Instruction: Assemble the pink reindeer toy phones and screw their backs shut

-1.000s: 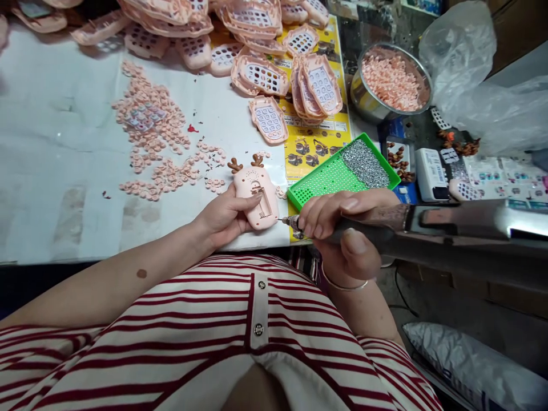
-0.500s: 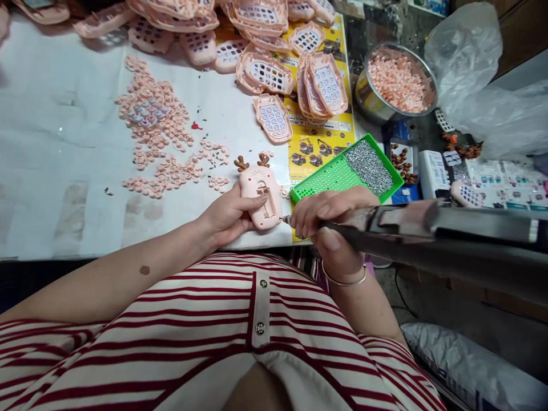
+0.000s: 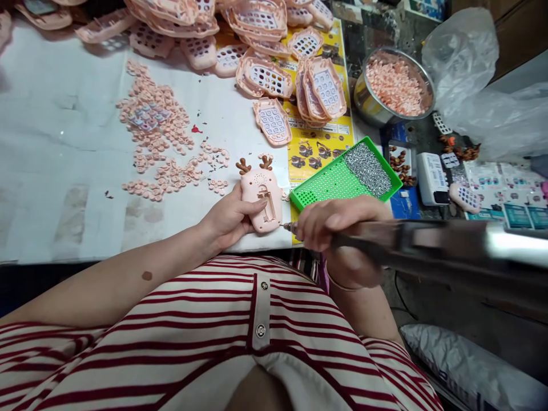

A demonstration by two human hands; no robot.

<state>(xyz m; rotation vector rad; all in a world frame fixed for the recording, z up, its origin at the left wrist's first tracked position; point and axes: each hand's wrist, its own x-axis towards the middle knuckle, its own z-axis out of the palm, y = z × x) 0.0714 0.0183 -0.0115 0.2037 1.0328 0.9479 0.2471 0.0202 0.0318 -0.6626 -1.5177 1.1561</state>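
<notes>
Apparently at the screw-driving step, grips the antlered pink toy (image 3: 260, 187) in the left hand (image 3: 226, 221) near the worktop (image 3: 92, 123) edge and a screwdriver (image 3: 422, 242) in the right hand (image 3: 327, 224), needing steady alignment.

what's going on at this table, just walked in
A person's left hand holds a pink antlered toy with its open battery compartment facing up. The right hand grips a power screwdriver, its tip at the toy's lower right corner; whether it touches is hard to tell. Just beyond that hand sits a green perforated tray partly filled with small silvery pieces.
</notes>
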